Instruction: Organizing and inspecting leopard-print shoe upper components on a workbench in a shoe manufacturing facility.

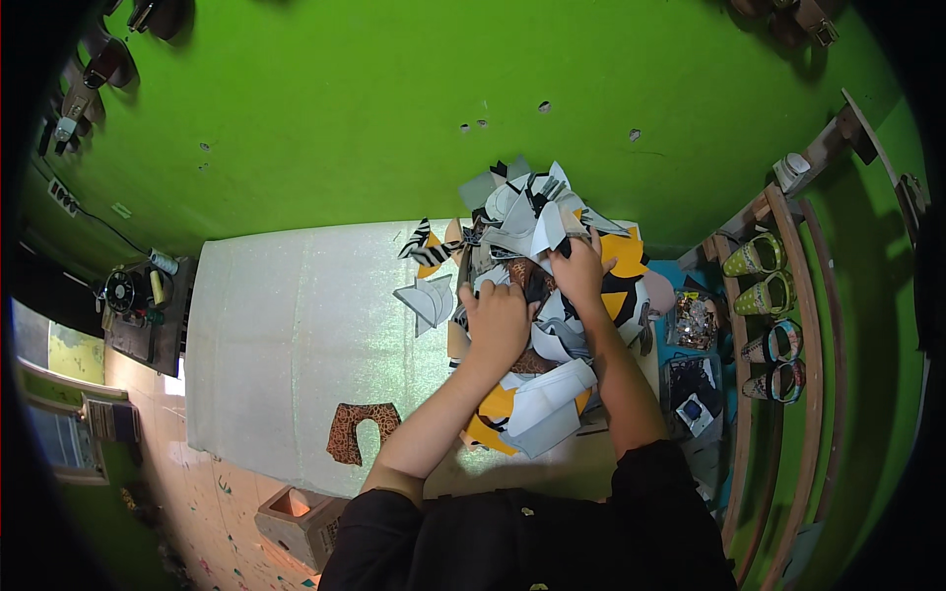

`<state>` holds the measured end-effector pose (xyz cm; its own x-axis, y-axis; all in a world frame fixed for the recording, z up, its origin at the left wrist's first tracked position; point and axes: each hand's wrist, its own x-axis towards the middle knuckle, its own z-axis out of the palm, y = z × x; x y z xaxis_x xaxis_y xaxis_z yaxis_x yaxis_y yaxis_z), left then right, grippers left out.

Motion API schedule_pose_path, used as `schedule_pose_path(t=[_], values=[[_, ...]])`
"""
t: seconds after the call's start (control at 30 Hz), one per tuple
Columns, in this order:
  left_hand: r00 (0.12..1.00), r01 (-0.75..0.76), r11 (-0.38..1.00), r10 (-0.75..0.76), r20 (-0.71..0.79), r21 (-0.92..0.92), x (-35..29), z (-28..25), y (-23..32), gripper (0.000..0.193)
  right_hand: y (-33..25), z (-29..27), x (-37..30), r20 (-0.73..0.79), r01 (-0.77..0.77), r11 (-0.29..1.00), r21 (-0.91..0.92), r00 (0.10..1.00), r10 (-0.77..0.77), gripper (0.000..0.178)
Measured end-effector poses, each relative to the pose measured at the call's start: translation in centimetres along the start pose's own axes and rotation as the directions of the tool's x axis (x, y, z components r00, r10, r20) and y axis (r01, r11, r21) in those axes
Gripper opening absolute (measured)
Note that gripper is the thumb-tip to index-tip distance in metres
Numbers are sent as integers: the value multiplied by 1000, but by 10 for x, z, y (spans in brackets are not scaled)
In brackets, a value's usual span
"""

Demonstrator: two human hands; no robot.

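I have the mixed heap of cut scraps (510,234) on the right part of the white surface (276,335). My left grip (500,320) sits bent-fingered in its middle, my right grip (579,268) at its far side; whether either clasps a piece, I cannot tell. One leopard-print piece (347,428) lies apart, nearer me; I judge that much separated, the rest left jumbled.

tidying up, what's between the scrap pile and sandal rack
Boxes of small items and a blue surface lie between pile and rack in the head view.
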<state>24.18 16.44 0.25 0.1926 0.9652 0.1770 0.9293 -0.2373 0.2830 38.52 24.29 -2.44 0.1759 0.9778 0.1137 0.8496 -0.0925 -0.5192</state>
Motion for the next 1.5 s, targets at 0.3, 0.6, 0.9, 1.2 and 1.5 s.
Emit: schedule_pose_path(t=[0.3, 0.6, 0.9, 1.2, 1.5], values=[[922, 224, 940, -119, 369, -256, 59, 10, -42, 51, 4, -5, -9, -208, 105, 973, 205, 976, -61, 58], [967, 80, 789, 87, 240, -609, 51, -11, -47, 42, 4, -10, 0, -222, 193, 981, 5, 957, -187, 40], [965, -258, 739, 223, -135, -622, 19, -24, -60, 28, -10, -9, 26, 57, 141, 985, -102, 989, -135, 51], [963, 47, 883, -165, -215, -467, 29, -4, -32, 53, 10, -58, 45, 290, -172, 413, 894, 926, -241, 59], [885, -41, 951, -108, -454, -307, 16, -31, -36, 55, 9, -74, 12, 77, 231, 890, 394, 956, -283, 62]])
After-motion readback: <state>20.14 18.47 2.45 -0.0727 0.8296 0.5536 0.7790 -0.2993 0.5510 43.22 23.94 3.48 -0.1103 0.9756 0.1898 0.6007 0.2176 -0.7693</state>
